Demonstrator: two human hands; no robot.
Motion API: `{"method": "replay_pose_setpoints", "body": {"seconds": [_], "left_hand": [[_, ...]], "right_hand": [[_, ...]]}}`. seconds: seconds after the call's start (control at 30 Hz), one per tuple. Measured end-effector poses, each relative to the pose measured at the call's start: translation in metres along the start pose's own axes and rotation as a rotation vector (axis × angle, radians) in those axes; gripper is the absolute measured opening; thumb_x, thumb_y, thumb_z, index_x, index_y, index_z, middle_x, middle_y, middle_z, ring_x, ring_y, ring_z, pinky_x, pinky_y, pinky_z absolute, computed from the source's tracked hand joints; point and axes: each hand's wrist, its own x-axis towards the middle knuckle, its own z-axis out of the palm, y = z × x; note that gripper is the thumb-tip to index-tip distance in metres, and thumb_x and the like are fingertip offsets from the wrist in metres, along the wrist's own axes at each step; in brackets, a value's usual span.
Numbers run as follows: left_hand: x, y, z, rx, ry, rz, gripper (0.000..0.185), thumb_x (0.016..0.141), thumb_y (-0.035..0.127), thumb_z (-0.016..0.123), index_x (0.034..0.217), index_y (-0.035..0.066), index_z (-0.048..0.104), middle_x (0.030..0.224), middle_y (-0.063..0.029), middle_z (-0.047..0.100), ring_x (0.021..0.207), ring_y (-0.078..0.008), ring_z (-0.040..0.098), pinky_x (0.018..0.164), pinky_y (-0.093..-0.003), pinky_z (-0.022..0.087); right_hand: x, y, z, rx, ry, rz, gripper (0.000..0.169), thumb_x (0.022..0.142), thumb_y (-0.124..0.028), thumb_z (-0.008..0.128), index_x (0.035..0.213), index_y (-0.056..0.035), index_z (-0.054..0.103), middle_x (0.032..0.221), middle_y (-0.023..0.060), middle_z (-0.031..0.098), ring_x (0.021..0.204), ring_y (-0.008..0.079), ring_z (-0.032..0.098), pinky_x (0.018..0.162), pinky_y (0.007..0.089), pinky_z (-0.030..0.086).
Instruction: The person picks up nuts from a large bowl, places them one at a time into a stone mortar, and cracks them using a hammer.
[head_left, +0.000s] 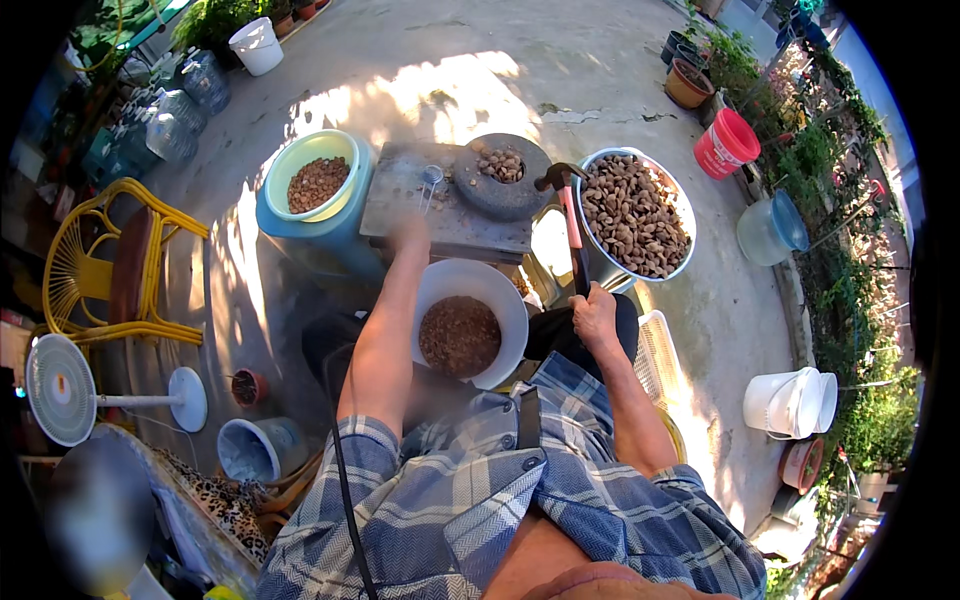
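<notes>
My right hand (595, 311) is closed round the dark grip of a claw hammer (571, 217), its head up beside the round stone mortar (502, 202). Nuts in shell (501, 165) lie in the mortar's hollow. My left hand (409, 234), blurred, is over the near edge of the dark low table (390, 180), just below a small metal tool (428, 187) with a round end; whether it holds anything I cannot tell. Between my legs a white bucket (514, 330) holds brown shell pieces. Shelled kernels (319, 184) fill part of a pale green bowl (281, 176) at the left.
A large bucket (693, 232) full of unshelled nuts stands right of the table. The bowl rests on a blue container (300, 240). A white plastic basket (652, 352) is by my right leg. Further out are a yellow chair (75, 262), a fan (64, 386) and a red bucket (726, 142).
</notes>
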Motion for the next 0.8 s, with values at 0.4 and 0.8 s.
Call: {"method": "replay_pose_setpoints", "body": {"seconds": [0.4,0.8], "left_hand": [[0.003,0.024,0.071,0.093,-0.156,-0.007,0.028,0.083,0.015,0.056,0.086,-0.010,0.066,0.073,-0.0217,0.065,0.063,-0.0322,0.064,0.056,-0.0456,0.047],[0.007,-0.006,0.038,0.018,-0.202,-0.023,0.019,0.085,0.015,0.058,0.073,0.001,0.059,0.061,-0.0058,0.051,0.050,-0.0164,0.042,0.045,-0.0395,0.029]], "right_hand": [[0.002,-0.021,-0.006,-0.167,-0.038,-0.089,0.026,0.080,-0.016,0.053,0.085,0.0100,0.057,0.084,0.0353,0.061,0.088,0.0516,0.060,0.079,0.0515,0.047],[0.002,-0.011,-0.003,-0.116,-0.046,-0.081,0.029,0.081,-0.019,0.056,0.084,0.0102,0.057,0.083,0.0358,0.061,0.087,0.0516,0.060,0.078,0.0520,0.047]]}}
